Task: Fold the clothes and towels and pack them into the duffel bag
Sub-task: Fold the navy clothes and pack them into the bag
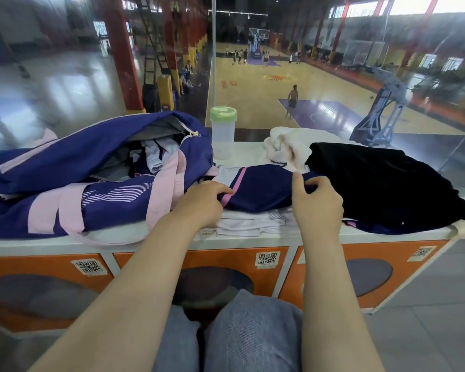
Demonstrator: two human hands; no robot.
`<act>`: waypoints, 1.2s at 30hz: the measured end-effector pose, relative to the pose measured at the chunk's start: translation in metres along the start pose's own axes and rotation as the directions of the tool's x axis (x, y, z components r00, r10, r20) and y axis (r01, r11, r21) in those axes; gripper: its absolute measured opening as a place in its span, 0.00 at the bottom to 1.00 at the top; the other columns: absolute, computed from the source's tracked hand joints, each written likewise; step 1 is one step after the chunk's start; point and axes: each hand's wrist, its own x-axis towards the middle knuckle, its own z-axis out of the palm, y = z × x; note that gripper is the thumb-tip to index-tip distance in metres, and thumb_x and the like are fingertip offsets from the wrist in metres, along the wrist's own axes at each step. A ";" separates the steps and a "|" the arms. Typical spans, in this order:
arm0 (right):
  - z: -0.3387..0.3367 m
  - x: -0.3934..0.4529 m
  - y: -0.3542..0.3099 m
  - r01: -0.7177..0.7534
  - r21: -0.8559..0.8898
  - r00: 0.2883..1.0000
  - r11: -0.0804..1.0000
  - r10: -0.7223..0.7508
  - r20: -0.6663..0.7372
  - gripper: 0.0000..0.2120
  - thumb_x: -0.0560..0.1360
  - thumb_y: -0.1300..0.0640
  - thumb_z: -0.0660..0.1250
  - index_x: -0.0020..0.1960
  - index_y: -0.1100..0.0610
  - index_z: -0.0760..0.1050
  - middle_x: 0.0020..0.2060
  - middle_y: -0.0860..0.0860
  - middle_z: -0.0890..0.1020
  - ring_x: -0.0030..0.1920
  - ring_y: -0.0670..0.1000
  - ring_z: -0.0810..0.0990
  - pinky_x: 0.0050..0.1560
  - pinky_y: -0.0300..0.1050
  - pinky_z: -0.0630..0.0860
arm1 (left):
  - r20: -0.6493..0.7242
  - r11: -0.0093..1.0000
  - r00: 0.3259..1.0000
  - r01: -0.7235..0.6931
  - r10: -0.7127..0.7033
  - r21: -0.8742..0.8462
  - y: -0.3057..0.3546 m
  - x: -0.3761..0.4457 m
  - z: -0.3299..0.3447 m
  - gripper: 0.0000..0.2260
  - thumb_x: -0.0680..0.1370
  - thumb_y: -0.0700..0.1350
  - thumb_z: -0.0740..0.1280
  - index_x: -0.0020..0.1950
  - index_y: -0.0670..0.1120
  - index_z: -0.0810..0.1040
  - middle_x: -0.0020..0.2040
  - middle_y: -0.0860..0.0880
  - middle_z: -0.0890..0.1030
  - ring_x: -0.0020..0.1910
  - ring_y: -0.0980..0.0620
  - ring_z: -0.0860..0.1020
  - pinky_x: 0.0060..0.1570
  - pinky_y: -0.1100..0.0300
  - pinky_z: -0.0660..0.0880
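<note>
Step in hand: folding the navy garment (263,187) with the pink stripe. It lies across a small stack of folded white clothes (249,224) at the centre of the locker top (134,241).

My left hand (203,201) grips the garment's left end by the stripe, fingers curled over the cloth. My right hand (316,202) pinches its upper right edge between thumb and fingers. Both hands are grasping the same piece.

Duffel bag (73,181): at 9 o'clock from my hands, lying on its side, zip open, some light and dark clothes already inside. So packing is partly done, by my reading.

Yet to fold: black garment (381,183) in a loose heap at 3 o'clock, touching the navy one; white towel (287,149) bunched at 1 o'clock behind it.

Next move, as I judge it: bring one end over the other, flatten, then carry the piece left into the bag mouth. The pink straps (172,178) drape near the opening and may need pushing aside.

Surface: white top over orange locker doors (226,261) with QR stickers. A clear bottle with green lid (222,130) stands at 12 o'clock, just beside the bag.

Room: glass pane ahead; beyond it an indoor basketball court (266,84), red columns, several players far off.
</note>
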 end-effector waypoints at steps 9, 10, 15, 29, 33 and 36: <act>0.037 -0.017 -0.049 0.450 0.102 0.891 0.887 -0.454 0.016 0.24 0.76 0.66 0.61 0.70 0.52 0.69 0.57 0.52 0.80 0.51 0.52 0.77 0.49 0.39 0.70 | -0.064 0.912 0.990 0.091 -0.127 -0.400 0.001 -0.002 -0.004 0.23 0.76 0.34 0.54 0.65 0.52 0.75 0.66 0.54 0.75 0.63 0.50 0.74 0.55 0.59 0.72; 0.043 -0.020 -0.054 0.512 0.138 0.846 0.848 -0.526 0.088 0.26 0.75 0.67 0.62 0.71 0.51 0.66 0.56 0.52 0.80 0.51 0.53 0.78 0.49 0.42 0.73 | -0.096 0.869 0.979 0.114 -0.182 -0.481 0.000 -0.002 -0.005 0.23 0.76 0.35 0.54 0.65 0.52 0.75 0.67 0.53 0.75 0.63 0.50 0.73 0.61 0.55 0.71; 0.064 -0.032 -0.058 0.661 0.160 0.607 0.733 -0.648 0.461 0.30 0.74 0.66 0.63 0.72 0.48 0.61 0.55 0.52 0.81 0.53 0.54 0.79 0.53 0.49 0.75 | -0.171 0.699 0.925 0.127 -0.340 -0.704 0.001 0.001 -0.012 0.21 0.79 0.42 0.53 0.71 0.53 0.67 0.65 0.50 0.74 0.61 0.49 0.73 0.64 0.51 0.69; 0.053 -0.019 -0.034 0.307 0.202 0.896 0.930 -0.354 0.267 0.15 0.76 0.64 0.59 0.61 0.53 0.71 0.52 0.47 0.81 0.50 0.48 0.78 0.49 0.43 0.74 | -0.254 0.919 0.954 0.047 -0.158 -0.393 -0.011 -0.004 -0.004 0.27 0.75 0.30 0.57 0.68 0.54 0.65 0.59 0.48 0.76 0.45 0.49 0.77 0.34 0.59 0.70; 0.048 -0.007 -0.024 0.087 -0.001 0.920 0.996 -0.080 0.382 0.11 0.78 0.52 0.64 0.53 0.61 0.70 0.43 0.51 0.74 0.43 0.49 0.72 0.41 0.42 0.67 | -0.268 0.987 0.961 0.021 -0.063 -0.158 -0.011 -0.006 -0.004 0.18 0.74 0.31 0.60 0.56 0.51 0.71 0.59 0.49 0.73 0.47 0.51 0.73 0.38 0.61 0.66; 0.053 -0.002 -0.022 0.032 0.000 0.899 0.999 -0.029 0.436 0.24 0.76 0.46 0.65 0.29 0.57 0.61 0.24 0.49 0.65 0.27 0.49 0.65 0.35 0.43 0.64 | -0.240 0.995 0.969 0.030 -0.053 -0.099 -0.013 -0.004 -0.001 0.19 0.75 0.32 0.59 0.59 0.51 0.74 0.63 0.49 0.71 0.54 0.47 0.74 0.45 0.58 0.68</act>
